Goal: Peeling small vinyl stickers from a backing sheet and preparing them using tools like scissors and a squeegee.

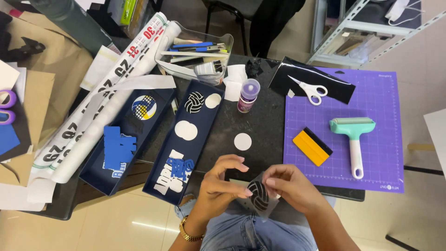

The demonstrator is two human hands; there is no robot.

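A black volleyball-pattern sticker [259, 195] sits pinched between both hands just off the dark surface [260, 125] edge. The left hand [222, 179] and right hand [290, 183] press their fingers onto its rim. The thin cutout could crease or tear under uneven pulling. 1 white disc [242, 141] lies nearby.

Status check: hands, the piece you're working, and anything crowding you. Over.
Left hand and right hand both pinch the black volleyball decal at the table edge. White paper circle lies just beyond. Nothing in the way.
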